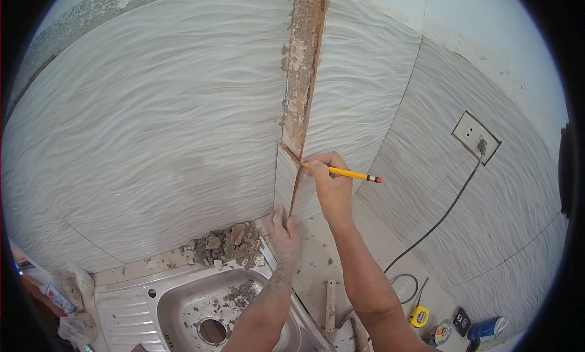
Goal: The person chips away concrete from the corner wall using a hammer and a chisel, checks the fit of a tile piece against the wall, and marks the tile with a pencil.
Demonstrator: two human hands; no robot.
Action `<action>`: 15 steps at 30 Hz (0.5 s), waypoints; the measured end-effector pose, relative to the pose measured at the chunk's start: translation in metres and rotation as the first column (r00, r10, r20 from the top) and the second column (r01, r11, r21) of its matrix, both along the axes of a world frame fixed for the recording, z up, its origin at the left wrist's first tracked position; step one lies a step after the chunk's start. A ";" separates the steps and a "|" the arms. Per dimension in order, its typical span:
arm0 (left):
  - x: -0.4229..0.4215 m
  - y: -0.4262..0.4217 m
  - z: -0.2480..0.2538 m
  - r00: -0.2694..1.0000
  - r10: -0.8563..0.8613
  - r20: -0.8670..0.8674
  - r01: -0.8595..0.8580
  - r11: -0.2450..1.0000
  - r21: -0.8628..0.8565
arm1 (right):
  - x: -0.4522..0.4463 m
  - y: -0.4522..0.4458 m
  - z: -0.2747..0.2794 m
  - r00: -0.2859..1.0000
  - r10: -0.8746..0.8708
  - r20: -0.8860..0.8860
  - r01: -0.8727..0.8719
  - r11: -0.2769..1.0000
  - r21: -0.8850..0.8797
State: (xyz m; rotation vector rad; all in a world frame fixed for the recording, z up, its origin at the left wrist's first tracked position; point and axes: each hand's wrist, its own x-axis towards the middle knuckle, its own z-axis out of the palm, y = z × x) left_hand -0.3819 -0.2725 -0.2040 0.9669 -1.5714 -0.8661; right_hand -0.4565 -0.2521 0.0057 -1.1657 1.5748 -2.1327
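My right hand (pixel 329 178) is closed on a yellow pencil (pixel 350 173), its tip at the top right corner of a narrow tile piece (pixel 286 175). That piece stands in the lower part of a vertical gap (pixel 300 78) between wavy white wall tiles (pixel 183 108); bare, rough mortar shows above it. My left hand (pixel 283 230) rests with its fingers apart against the bottom of the narrow piece. A thin dark gap runs down the piece's right edge.
Below left is a steel sink (pixel 167 303) with debris in it; broken mortar (pixel 231 245) lies behind it. At right, a black cable (pixel 448 212) hangs from a wall socket (pixel 469 131). A yellow tape measure (pixel 419 316) and a blue can (pixel 487 329) are at the lower right.
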 end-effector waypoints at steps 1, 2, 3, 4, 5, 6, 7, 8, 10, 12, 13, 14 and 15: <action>0.000 0.000 0.001 1.000 -0.006 0.013 0.006 1.000 -0.005 | 0.000 0.000 0.001 1.000 -0.001 0.015 0.001 1.000 0.005; 0.001 0.000 0.001 1.000 -0.013 0.025 0.013 1.000 -0.010 | 0.000 -0.001 0.000 1.000 0.001 0.015 -0.001 1.000 0.005; 0.000 0.000 0.001 1.000 -0.012 0.024 0.012 1.000 -0.009 | -0.002 -0.002 -0.002 1.000 0.000 0.019 0.000 1.000 0.004; 0.000 0.000 0.000 1.000 -0.003 0.028 0.004 1.000 -0.016 | -0.002 -0.003 -0.002 1.000 -0.001 0.023 0.001 1.000 0.004; 0.000 0.000 0.000 0.999 0.006 0.032 -0.006 1.000 -0.023 | -0.002 -0.003 -0.002 1.000 0.000 0.023 -0.001 1.000 0.006; 0.000 -0.001 -0.001 0.999 0.008 0.031 -0.007 1.000 -0.022 | -0.002 -0.002 0.000 1.000 0.004 0.019 -0.004 1.000 0.017; 0.000 -0.001 -0.002 0.999 0.012 0.039 -0.011 0.999 -0.030 | -0.002 -0.001 0.001 1.000 0.007 0.015 -0.007 1.000 0.028; -0.001 -0.001 -0.002 0.999 0.017 0.047 -0.015 0.999 -0.038 | -0.002 -0.001 0.000 1.000 0.008 0.015 -0.008 1.000 0.029; -0.001 -0.003 -0.004 1.000 0.006 0.029 -0.005 1.000 -0.030 | -0.003 -0.002 0.000 0.999 0.021 0.028 -0.022 0.999 0.023; -0.002 -0.003 -0.005 1.000 -0.004 0.012 0.004 1.000 -0.024 | -0.004 -0.002 0.000 0.999 0.023 0.032 -0.024 0.999 0.037; -0.001 -0.001 -0.002 1.000 -0.003 0.017 0.003 1.000 0.000 | -0.004 -0.002 0.000 0.999 0.022 0.038 -0.024 0.998 0.051; -0.001 0.000 0.000 1.000 -0.003 0.022 0.002 1.000 0.024 | -0.003 -0.002 0.000 0.999 0.023 0.038 -0.025 0.998 0.052; -0.001 -0.001 0.000 1.000 -0.002 0.023 0.002 1.000 0.025 | -0.003 -0.002 0.001 0.999 0.019 0.037 -0.021 0.998 0.058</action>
